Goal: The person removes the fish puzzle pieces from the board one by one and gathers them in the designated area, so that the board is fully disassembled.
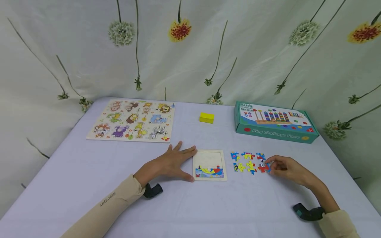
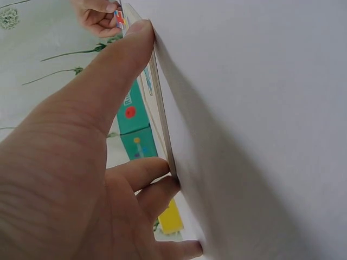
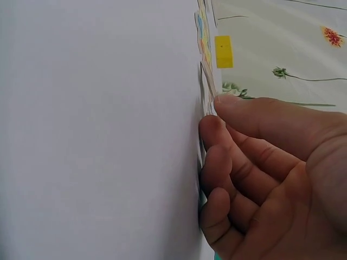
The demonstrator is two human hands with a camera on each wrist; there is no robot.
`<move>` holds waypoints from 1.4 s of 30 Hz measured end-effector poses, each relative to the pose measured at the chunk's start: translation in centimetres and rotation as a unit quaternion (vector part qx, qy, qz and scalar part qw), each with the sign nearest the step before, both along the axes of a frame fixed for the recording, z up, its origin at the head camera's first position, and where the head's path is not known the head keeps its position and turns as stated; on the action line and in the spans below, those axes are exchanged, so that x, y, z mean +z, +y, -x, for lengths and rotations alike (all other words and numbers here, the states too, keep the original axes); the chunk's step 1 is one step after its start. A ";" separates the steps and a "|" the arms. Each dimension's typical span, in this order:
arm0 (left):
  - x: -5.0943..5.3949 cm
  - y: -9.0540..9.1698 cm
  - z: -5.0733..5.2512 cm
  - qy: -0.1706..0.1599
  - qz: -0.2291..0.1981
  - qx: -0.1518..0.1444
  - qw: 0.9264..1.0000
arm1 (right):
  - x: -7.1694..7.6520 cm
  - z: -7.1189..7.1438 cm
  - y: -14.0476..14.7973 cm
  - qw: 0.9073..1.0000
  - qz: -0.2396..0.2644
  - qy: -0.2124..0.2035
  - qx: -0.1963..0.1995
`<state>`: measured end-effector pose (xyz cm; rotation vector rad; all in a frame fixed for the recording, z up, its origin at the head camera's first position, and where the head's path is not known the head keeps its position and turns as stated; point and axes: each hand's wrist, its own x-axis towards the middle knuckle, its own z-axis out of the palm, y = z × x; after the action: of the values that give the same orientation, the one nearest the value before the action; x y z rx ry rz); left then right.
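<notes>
A small square wooden puzzle board point(image 1: 208, 157) lies on the table, with a strip of fitted picture pieces point(image 1: 209, 172) along its bottom. My left hand point(image 1: 171, 162) is spread at the board's left side; thumb and fingertips touch its edge, as the left wrist view also shows. Right of the board, several loose jigsaw pieces point(image 1: 250, 166) lie in rows. At the right end of the lower row, my right hand point(image 1: 287, 169) pinches a red and blue jigsaw piece point(image 1: 263, 168) between thumb and index finger, one side tilted up off the table in the right wrist view.
Behind my left hand lies a large animal peg puzzle point(image 1: 140, 120). A yellow block point(image 1: 206, 118) stands behind the board. At the back right is a green game box point(image 1: 275, 122). A flowered cloth point(image 1: 184, 66) hangs behind the table point(image 1: 184, 211).
</notes>
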<state>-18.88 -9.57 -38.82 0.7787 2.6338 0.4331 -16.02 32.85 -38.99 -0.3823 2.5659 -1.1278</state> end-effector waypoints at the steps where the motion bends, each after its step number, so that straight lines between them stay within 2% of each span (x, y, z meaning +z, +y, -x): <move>1: 0.0 0.0 0.0 0.000 0.001 0.000 1.000 | 0.0 0.0 0.0 1.000 -0.001 0.000 0.000; 19: -0.1 0.0 0.0 0.003 0.005 -0.001 1.000 | -0.2 0.1 0.0 1.000 -0.007 0.004 0.001; 29: 0.1 0.1 -0.1 0.001 0.004 0.005 1.000 | -0.3 0.2 0.3 1.000 -0.005 0.010 0.015; 42: -0.1 0.1 0.1 0.007 0.004 -0.002 1.000 | -0.4 0.1 0.2 1.000 -0.006 0.012 0.011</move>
<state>-18.97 -9.52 -38.96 0.7858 2.6447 0.4179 -16.11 33.05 -39.37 -0.4229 2.5810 -1.1067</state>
